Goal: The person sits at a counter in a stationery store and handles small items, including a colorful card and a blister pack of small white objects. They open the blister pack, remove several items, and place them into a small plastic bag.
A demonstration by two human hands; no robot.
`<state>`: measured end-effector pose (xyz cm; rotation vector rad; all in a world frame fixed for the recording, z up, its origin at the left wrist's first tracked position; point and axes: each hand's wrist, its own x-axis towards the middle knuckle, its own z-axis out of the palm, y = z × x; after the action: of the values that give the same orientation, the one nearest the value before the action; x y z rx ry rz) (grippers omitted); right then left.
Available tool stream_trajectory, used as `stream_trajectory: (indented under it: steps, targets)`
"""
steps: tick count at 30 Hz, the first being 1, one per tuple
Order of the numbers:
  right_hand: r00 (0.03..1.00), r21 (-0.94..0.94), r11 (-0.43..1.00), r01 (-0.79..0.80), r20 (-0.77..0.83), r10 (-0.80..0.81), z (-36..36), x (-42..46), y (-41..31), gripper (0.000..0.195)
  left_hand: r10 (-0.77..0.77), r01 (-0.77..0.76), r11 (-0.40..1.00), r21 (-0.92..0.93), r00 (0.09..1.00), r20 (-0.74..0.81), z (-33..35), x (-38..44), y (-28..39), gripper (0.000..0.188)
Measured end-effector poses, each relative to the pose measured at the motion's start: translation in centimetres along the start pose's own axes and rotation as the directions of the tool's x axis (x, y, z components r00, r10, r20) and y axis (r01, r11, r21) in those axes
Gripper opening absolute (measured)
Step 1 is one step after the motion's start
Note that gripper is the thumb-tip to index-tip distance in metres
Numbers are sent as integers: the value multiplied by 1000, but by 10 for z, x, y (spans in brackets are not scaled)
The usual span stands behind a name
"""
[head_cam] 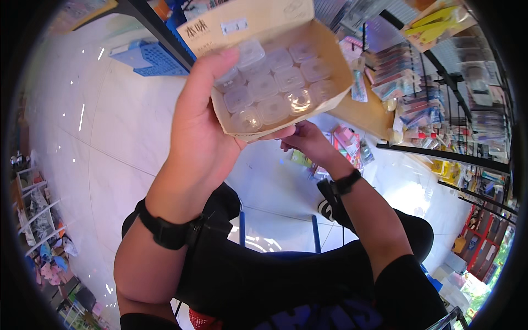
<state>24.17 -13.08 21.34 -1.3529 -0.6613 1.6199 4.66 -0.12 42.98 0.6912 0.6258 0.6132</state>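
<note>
My left hand (202, 111) grips an open cardboard display box (330, 41) by its near left corner, the thumb over the rim. Rows of small clear plastic containers (264, 85) fill the box. One container (251, 53) near my thumb sits higher than its neighbours. The raised back flap bears printed writing and a white price sticker (234, 26). Below the box's near edge is my right hand (309, 142), its fingers curled and partly hidden; whether it holds or touches anything cannot be told.
Shelving with hanging packaged goods (396, 70) rises on the right. Colourful packages (346, 144) lie on the tiled floor (123, 144) beyond my right hand. A blue plastic basket (150, 57) stands at the upper left. Racks of goods (39, 210) line the far left.
</note>
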Motion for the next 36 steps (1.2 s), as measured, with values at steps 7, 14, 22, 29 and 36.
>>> stream_trajectory:
  steps: [7, 14, 22, 29, 36]
  targets:
    - [979, -55, 995, 83, 190, -71, 14, -111, -118, 41, -24, 24, 1000, 14, 998, 50, -3, -1, -3, 72]
    - [987, -200, 977, 76, 153, -46, 13, -182, -154, 46, -84, 79, 991, 111, 996, 42, 10, -5, -20, 75]
    - [984, -21, 998, 56, 171, -52, -9, -212, -173, 53, -248, 219, 943, 250, 964, 90, 30, -3, -56, 74]
    - [992, -224, 969, 108, 84, -92, -17, -222, -185, 49, -344, 282, 895, 345, 930, 133, 44, -4, -79, 66]
    - [985, -365, 917, 163, 15, -170, -19, -231, -189, 42, -464, 399, 852, 337, 875, 136, 53, -14, -91, 57]
